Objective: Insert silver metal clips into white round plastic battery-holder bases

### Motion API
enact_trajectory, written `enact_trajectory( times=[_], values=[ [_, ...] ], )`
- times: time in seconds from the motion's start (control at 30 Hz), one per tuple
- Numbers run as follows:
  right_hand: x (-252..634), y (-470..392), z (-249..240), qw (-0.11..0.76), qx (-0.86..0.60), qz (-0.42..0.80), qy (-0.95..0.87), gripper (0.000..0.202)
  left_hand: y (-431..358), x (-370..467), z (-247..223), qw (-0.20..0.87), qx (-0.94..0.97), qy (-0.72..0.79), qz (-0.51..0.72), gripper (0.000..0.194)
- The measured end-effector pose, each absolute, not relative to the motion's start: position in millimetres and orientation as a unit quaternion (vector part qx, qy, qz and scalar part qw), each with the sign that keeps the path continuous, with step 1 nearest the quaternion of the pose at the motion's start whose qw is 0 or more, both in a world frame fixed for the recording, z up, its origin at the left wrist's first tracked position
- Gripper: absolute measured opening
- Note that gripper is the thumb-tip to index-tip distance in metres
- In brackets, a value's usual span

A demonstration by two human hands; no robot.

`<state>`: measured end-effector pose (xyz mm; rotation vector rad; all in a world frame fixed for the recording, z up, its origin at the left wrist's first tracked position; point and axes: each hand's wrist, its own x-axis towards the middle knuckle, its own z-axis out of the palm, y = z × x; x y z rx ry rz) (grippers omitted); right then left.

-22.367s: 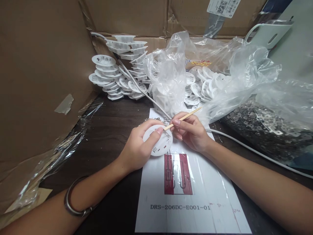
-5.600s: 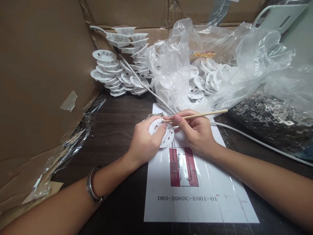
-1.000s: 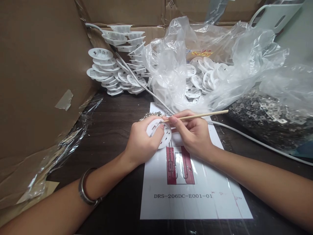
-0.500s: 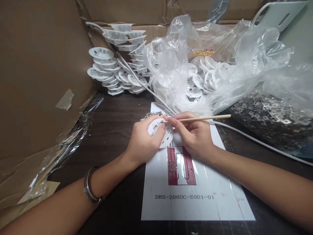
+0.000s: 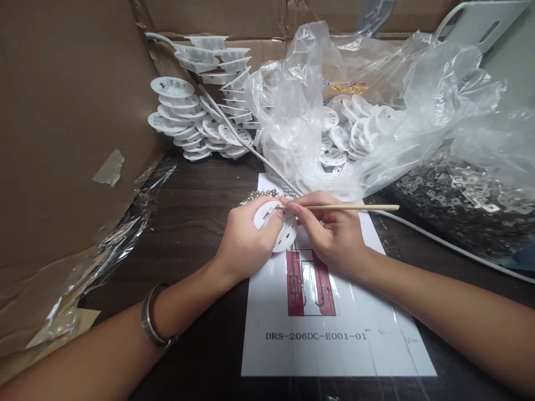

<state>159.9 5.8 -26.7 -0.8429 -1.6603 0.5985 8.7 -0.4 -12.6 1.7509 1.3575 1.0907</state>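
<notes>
My left hand (image 5: 248, 236) is closed round a white round plastic disc (image 5: 286, 236) with small slots, its thumb lying across the disc's face. Between the fingers of my right hand (image 5: 332, 225) is a thin wooden stick (image 5: 359, 207), whose left tip reaches the disc near my left thumb. Exactly what the tip touches is too small to make out. Just behind the left hand lies a small heap of metal pieces (image 5: 261, 195), partly hidden by it. Under both hands is a printed sheet (image 5: 338, 356) with a red drawing.
Stacked white discs (image 5: 178, 103) stand at the back left. A clear plastic bag (image 5: 309, 106) holds more discs behind my hands. Flat metal clips (image 5: 451, 186) are heaped at the right. A white cable (image 5: 438, 236) crosses the dark table, and cardboard (image 5: 67, 139) walls the left.
The stick's right end has dropped, so the stick lies nearly level instead of sloping up. Both hands keep their hold, almost in place.
</notes>
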Motion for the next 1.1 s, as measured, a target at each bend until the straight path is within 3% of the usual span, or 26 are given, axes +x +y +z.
enact_trajectory(
  times=[0.83, 1.1],
  values=[
    [163.2, 4.8, -20.3, 0.505, -0.388, 0.26, -0.726, 0.019, -5.1, 10.5, -11.5, 0.286, 0.695, 0.524, 0.401, 0.019],
    [163.3, 7.1, -25.0, 0.53, -0.367, 0.281, -0.71, 0.017, -4.6, 11.1, -11.4, 0.3, 0.681, 0.527, 0.41, 0.016]
  ],
)
